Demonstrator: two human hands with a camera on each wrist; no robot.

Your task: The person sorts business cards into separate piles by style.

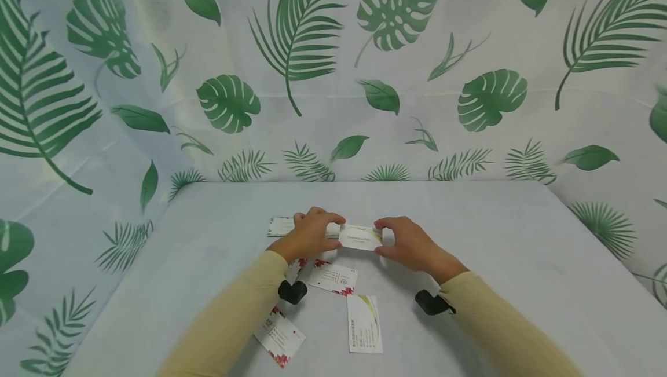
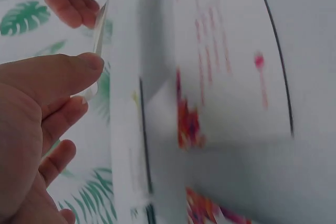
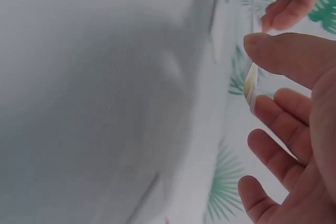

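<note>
A white business card (image 1: 361, 238) with green and yellow curves and small printed text is held up above the table. My left hand (image 1: 311, 232) pinches its left end between thumb and fingers. At the opposite end, my right hand (image 1: 409, 244) pinches the card the same way. Seen from the left wrist, the card (image 2: 98, 30) is nearly edge-on, with the thumb on its near side. From the right wrist, its curled, yellow-marked end (image 3: 251, 85) shows between thumb and fingers, the other fingers loosely spread.
On the white table (image 1: 469, 215), a green-leaf-patterned card (image 1: 281, 226) lies behind my left hand. Nearer are a red-flowered card (image 1: 333, 277), another red-flowered card (image 1: 281, 336) by the left sleeve, and a green-striped white card (image 1: 363, 325). A leaf-print cloth (image 1: 323, 105) hangs behind.
</note>
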